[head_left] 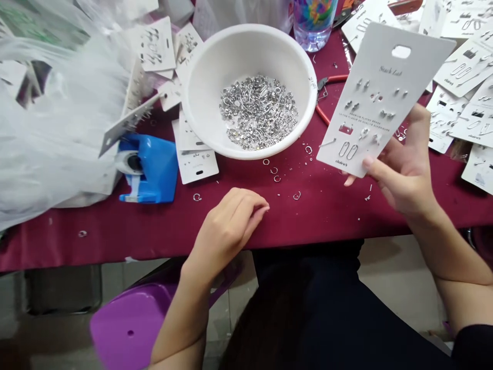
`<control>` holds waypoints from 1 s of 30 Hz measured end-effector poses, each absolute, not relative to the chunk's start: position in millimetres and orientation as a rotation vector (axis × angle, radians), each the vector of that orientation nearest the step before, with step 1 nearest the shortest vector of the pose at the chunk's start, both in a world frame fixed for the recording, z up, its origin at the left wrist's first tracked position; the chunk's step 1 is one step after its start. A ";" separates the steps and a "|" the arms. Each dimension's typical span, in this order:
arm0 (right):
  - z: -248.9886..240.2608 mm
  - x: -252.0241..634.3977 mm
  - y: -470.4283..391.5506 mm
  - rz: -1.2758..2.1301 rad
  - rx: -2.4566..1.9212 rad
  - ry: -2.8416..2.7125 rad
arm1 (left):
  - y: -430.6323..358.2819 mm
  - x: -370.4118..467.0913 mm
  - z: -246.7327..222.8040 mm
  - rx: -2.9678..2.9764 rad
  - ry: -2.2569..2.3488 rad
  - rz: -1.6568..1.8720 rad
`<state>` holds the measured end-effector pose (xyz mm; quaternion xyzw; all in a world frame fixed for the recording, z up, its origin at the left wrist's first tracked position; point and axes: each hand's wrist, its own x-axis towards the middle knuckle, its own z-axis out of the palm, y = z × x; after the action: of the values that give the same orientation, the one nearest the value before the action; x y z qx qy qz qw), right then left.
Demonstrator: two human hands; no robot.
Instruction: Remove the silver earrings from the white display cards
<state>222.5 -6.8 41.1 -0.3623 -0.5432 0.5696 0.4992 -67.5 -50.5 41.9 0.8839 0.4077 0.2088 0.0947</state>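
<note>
My right hand (408, 169) grips a white earring card (381, 103) by its lower right edge, thumb on the front and fingers behind. Small silver earrings and hoops are fixed on the card, which is tilted and raised over the table. My left hand (233, 221) rests at the table's front edge with its fingers curled and pressed together; whatever is between the fingertips, if anything, is hidden. Beyond my hands stands a white bowl (196, 113) with a heap of small silver jewellery pieces (262, 110) in it. Loose rings (296, 196) lie on the dark red cloth (308, 221).
A blue tape dispenser (156, 167) and plastic bags (65, 123) are at the left. Red-handled pliers (321, 114) lie right of the bowl, near a bottle (314, 25). More earring cards (462, 72) cover the right side. A purple stool (131, 321) is below.
</note>
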 end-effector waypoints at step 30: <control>18.4 169.0 -62.4 1.090 -1.096 -1.140 | -41.0 31.3 23.8 1.886 1.102 1.336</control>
<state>169.0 -62.4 18.4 -0.4675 -0.4864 0.4651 0.5732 31.3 -41.0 23.8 0.7058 0.4125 0.4998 0.2862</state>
